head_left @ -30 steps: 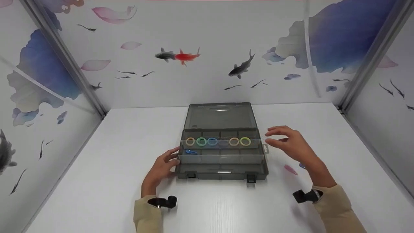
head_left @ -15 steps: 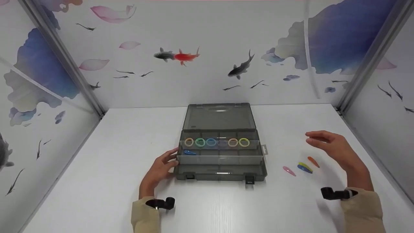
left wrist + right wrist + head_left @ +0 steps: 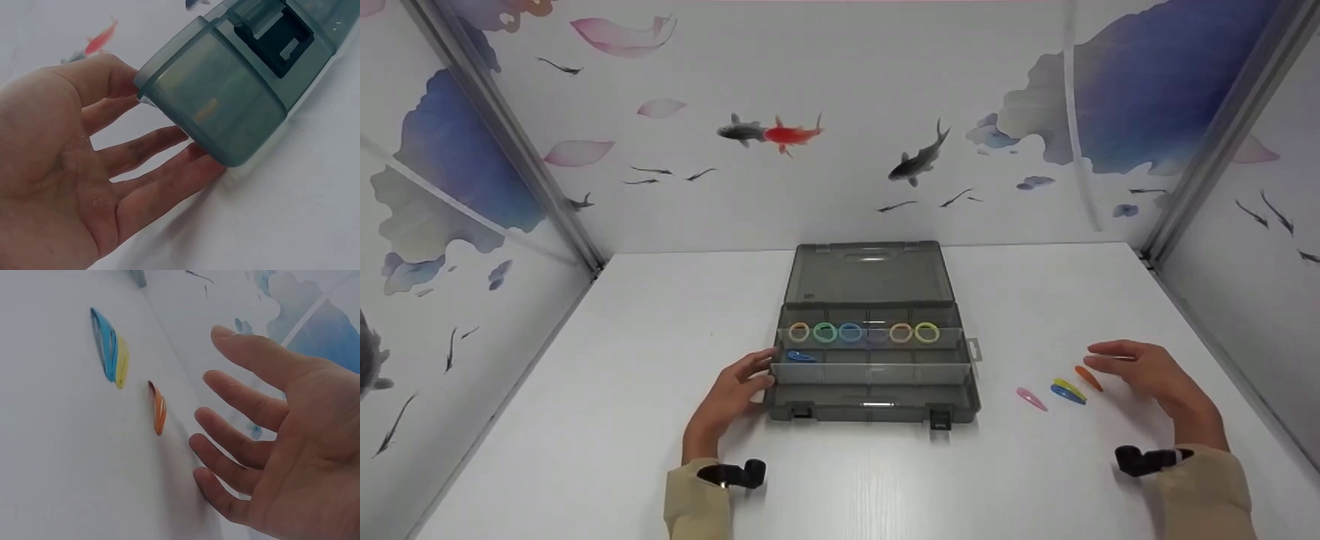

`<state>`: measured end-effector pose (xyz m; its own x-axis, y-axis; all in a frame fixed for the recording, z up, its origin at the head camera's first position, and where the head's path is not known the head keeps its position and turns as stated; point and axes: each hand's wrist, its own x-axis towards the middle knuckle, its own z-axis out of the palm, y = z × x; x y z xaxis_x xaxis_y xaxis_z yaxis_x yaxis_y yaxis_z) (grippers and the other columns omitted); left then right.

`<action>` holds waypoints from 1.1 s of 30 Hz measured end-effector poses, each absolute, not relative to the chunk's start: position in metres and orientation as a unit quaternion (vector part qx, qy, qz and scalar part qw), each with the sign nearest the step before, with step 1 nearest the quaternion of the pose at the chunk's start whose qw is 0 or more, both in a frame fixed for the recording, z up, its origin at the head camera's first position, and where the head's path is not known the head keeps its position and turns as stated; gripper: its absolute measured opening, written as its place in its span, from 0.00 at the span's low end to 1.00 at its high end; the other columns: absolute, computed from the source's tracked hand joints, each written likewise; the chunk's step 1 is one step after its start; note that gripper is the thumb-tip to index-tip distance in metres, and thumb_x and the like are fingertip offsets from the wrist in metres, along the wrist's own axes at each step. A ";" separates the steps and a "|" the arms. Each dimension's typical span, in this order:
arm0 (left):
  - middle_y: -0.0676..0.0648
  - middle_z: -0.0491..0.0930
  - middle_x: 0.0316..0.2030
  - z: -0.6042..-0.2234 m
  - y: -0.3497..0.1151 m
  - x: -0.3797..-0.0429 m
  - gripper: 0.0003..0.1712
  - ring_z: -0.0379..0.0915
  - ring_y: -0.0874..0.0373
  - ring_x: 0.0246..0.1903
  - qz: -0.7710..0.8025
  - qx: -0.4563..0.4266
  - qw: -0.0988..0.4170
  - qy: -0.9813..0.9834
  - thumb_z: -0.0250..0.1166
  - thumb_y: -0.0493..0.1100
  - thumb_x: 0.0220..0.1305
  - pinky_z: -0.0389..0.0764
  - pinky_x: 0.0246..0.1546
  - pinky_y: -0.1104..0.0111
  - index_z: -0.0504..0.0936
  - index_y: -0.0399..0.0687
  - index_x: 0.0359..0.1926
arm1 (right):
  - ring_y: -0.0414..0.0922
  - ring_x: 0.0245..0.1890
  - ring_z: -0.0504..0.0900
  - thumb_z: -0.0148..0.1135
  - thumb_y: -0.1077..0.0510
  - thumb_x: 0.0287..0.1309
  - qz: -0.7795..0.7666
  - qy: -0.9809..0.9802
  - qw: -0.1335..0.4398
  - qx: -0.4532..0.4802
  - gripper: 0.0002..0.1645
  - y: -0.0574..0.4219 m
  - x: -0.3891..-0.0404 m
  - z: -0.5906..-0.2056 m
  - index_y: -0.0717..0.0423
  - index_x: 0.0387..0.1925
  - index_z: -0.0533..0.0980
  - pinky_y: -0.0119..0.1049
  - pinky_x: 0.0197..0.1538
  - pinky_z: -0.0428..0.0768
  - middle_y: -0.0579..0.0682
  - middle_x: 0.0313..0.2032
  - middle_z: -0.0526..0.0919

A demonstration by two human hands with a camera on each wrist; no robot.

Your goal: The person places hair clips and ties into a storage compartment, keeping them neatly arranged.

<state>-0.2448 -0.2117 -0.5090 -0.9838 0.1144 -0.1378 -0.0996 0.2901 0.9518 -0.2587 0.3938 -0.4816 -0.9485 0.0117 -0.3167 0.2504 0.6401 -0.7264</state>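
An opened grey see-through plastic box [image 3: 877,412] holds a row of colored hair ties, among them a green hair tie [image 3: 825,332], and one blue hair clip [image 3: 801,356]. Against its left side rests my left hand [image 3: 729,401]; the left wrist view shows thumb and fairly straight fingers touching the box wall. Over the table's right part hovers my right hand [image 3: 1159,382], fingers loosely spread with nothing in them. Just left of it lies an orange hair clip [image 3: 1088,378]. Beyond that are a yellow hair clip [image 3: 1071,388], a blue one touching it, and a pink hair clip [image 3: 1032,399].
The box lid [image 3: 870,274] leans back near the rear wall. A clear divider [image 3: 877,373] crosses the box, and a front latch [image 3: 940,420] hangs down. Painted panels enclose the white table [image 3: 855,487] at the back and both sides.
My right hand has moved from beside the box out to the right, then lower toward the orange hair clip, uncovering the loose clips. My left hand stays against the box.
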 end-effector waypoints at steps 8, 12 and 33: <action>0.40 0.70 0.70 -0.509 -0.209 -0.247 0.27 0.69 0.40 0.67 0.603 0.000 0.072 0.794 0.57 0.40 0.70 0.78 0.58 0.48 0.73 0.56 0.69 | 0.65 0.64 0.61 0.69 0.32 0.54 -0.419 0.890 0.147 0.100 0.53 0.399 -0.258 -0.488 0.62 0.69 0.65 0.59 0.63 0.66 0.71 0.70 0.61; 0.41 0.71 0.69 -0.510 -0.208 -0.246 0.27 0.70 0.41 0.67 0.597 -0.010 0.073 0.799 0.58 0.40 0.69 0.78 0.57 0.48 0.74 0.58 0.68 | 0.64 0.62 0.63 0.71 0.37 0.55 -0.413 0.893 0.150 0.099 0.46 0.399 -0.257 -0.491 0.61 0.65 0.70 0.55 0.60 0.68 0.71 0.67 0.64; 0.38 0.68 0.70 -0.513 -0.211 -0.244 0.30 0.71 0.39 0.66 0.599 0.020 0.079 0.797 0.63 0.45 0.70 0.81 0.54 0.49 0.71 0.54 0.71 | 0.65 0.55 0.68 0.73 0.44 0.55 -0.339 0.929 0.133 0.065 0.35 0.390 -0.262 -0.489 0.67 0.52 0.76 0.58 0.56 0.72 0.75 0.61 0.68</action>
<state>-0.2438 -0.2115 -0.5129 -0.9869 0.1254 -0.1018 -0.0628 0.2828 0.9571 -0.2625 0.3905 -0.4893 -0.9563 0.0306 -0.2908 0.2107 0.7616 -0.6128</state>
